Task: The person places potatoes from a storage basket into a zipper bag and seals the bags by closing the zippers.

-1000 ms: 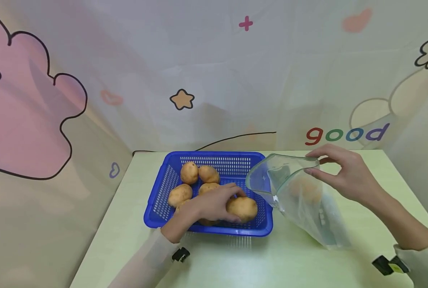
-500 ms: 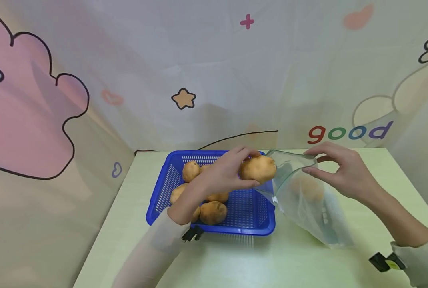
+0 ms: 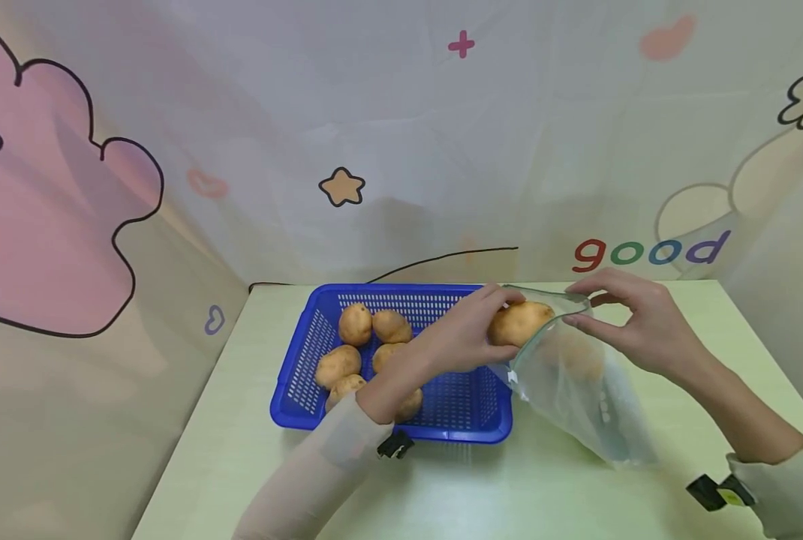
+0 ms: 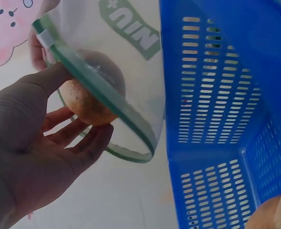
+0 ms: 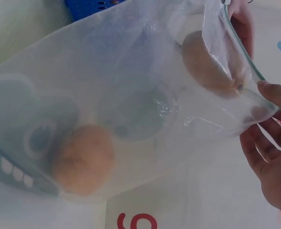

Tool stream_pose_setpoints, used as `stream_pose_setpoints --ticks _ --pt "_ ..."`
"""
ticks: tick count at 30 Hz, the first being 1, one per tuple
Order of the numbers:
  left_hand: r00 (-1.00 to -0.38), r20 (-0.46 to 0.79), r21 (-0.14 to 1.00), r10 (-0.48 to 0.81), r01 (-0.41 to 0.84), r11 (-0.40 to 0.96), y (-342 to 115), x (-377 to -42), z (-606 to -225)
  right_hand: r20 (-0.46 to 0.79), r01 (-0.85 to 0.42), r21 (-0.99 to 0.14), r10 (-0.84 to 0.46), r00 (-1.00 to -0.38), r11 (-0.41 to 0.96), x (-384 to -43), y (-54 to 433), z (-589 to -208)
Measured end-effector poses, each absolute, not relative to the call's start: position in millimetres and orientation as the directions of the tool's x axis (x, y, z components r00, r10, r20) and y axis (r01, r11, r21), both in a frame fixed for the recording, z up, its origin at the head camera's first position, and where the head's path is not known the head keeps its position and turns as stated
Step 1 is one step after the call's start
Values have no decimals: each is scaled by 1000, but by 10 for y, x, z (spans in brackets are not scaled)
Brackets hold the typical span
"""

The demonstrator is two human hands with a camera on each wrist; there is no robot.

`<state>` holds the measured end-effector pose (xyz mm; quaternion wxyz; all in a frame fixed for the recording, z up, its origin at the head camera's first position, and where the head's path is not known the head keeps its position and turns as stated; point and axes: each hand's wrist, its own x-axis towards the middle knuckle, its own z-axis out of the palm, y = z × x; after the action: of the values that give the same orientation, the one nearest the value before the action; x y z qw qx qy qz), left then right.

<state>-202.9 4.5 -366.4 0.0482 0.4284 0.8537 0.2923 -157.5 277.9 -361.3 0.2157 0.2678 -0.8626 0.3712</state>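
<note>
My left hand [image 3: 465, 330] grips a potato [image 3: 519, 322] at the mouth of a translucent zip bag [image 3: 577, 409]. The left wrist view has that potato [image 4: 95, 112] partly inside the bag's green-edged opening, the fingers [image 4: 100, 140] against its side. My right hand [image 3: 651, 322] pinches the right corner of the bag's rim between thumb and fingers, and the mouth gapes. Another potato [image 5: 83, 160] sits lower down inside the bag, seen through the plastic in the right wrist view. Left of the bag, a blue basket [image 3: 442, 433] contains several potatoes, some partly hidden by my left arm.
The basket and bag rest on a pale green tabletop [image 3: 226, 420]. Behind it hangs a printed cloth backdrop [image 3: 408, 150] with cartoon shapes and the word "good". The bag's left edge reaches over the basket's right rim.
My left hand has lifted a potato out of the basket's right side and carried it up and rightward into the bag's mouth. The right hand keeps its pinch on the rim, almost still.
</note>
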Motion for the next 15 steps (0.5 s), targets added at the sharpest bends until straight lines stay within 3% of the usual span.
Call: stream_pose_setpoints --ticks 9,15 --pt "-657 196 626 728 655 423 -200 -1999 -3697 572 -622 -534 -297 -765 573 -1582 2759 -3626" --pt "-735 169 627 657 594 504 -620 -1946 -3745 566 -614 -542 -291 -772 574 -1575 2752 -3631"
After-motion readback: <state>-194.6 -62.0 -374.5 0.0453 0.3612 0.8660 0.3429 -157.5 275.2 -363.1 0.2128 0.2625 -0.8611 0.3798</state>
